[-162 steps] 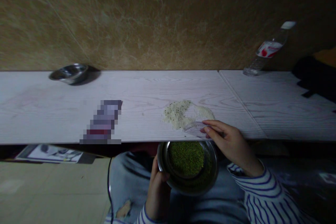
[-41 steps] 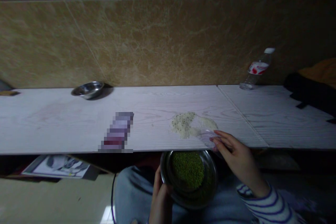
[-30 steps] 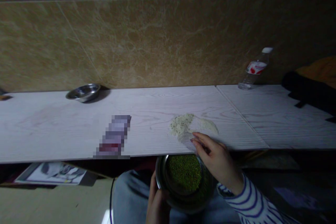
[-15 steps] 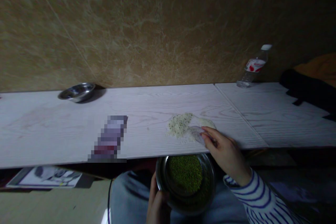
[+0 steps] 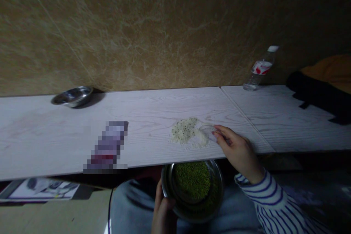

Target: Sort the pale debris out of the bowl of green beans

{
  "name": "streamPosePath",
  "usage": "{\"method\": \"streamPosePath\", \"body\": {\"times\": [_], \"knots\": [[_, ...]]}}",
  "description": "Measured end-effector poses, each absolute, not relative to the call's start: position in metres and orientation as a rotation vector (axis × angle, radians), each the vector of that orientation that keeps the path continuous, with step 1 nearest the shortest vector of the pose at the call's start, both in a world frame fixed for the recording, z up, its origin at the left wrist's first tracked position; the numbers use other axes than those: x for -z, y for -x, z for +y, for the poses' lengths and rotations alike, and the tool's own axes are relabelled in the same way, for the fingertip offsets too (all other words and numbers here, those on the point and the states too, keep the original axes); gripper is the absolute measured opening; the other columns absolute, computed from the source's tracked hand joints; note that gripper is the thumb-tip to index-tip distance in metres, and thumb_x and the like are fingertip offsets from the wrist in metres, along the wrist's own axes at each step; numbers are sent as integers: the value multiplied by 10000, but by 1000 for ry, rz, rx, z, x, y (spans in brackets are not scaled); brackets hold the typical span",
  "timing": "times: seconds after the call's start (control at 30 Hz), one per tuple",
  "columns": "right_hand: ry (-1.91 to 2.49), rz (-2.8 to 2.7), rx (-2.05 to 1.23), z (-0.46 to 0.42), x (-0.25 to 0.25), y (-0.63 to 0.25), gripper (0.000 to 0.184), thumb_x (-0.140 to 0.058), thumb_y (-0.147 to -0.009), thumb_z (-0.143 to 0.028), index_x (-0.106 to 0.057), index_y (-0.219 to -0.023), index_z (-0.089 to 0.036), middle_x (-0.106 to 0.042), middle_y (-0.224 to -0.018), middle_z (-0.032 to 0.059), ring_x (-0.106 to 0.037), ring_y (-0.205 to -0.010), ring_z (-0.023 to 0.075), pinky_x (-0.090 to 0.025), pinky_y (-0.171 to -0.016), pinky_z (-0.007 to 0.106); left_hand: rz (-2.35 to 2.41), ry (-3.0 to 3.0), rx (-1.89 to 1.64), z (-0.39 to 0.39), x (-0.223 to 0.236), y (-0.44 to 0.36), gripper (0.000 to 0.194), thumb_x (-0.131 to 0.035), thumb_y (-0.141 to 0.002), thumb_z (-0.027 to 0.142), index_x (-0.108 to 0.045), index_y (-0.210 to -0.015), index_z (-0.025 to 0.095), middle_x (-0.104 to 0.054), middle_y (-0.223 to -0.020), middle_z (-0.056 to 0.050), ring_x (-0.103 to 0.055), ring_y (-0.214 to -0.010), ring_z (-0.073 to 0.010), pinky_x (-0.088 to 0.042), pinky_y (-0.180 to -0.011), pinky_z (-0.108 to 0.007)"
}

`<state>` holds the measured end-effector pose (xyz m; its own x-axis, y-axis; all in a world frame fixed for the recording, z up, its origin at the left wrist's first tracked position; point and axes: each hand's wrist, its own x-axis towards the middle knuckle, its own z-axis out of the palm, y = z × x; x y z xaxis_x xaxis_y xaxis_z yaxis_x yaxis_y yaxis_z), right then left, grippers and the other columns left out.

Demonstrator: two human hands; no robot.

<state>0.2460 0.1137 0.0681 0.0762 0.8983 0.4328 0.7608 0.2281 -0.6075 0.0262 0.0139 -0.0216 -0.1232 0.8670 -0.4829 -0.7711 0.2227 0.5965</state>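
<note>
My left hand (image 5: pixel 163 210) grips the left rim of a steel bowl (image 5: pixel 219 190), held over my lap against the table's front edge. Many small green beans (image 5: pixel 193 181) lie in the bowl. My right hand (image 5: pixel 238 150) pinches a round piece of clear plastic (image 5: pixel 210 131) by its right side; whether it is a lid or a shallow cup I cannot tell. The plastic is at the right edge of a pile of white grains like rice (image 5: pixel 201 139). Dark specks or beans are mixed into the left part of the pile (image 5: pixel 184 130).
A second steel bowl (image 5: pixel 73 97) stands at the back left. A blurred-out flat item (image 5: pixel 108 146) lies near the front edge. At the back right are a clear bottle (image 5: pixel 259 69) and a dark bag or cloth (image 5: pixel 318 95). A tiled wall (image 5: pixel 153 36) rises behind the table (image 5: pixel 148 106).
My right hand has moved the plastic right and away from me over the past second. The white grains on the right now lie closer to the speckled part. My left hand still holds the bowl.
</note>
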Motion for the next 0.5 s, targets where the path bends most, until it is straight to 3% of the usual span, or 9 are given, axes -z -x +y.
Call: {"method": "streamPosePath", "body": {"times": [0.33, 0.5], "knots": [[1521, -1805, -275, 124, -74, -226, 294, -524, -925, -262, -704, -1147, -195, -787, -1025, 81, -757, -877, 233, -605, -786, 348, 918, -153, -1402, 15, 18, -26, 566, -672, -608, 240, -709, -1170, 300, -730, -1197, -52, -478, -1333, -370, -403, -1063, -482], [1461, -1749, -409, 120, -67, -232, 288, -552, -923, -299, -697, -1147, -193, -778, -1059, 85, -745, -946, 225, -602, -821, 341, 919, -180, -1428, 16, 16, -24, 547, -686, -612, 222, -711, -1156, 273, -734, -1174, -65, -510, -1299, -361, -395, -1071, -474]]}}
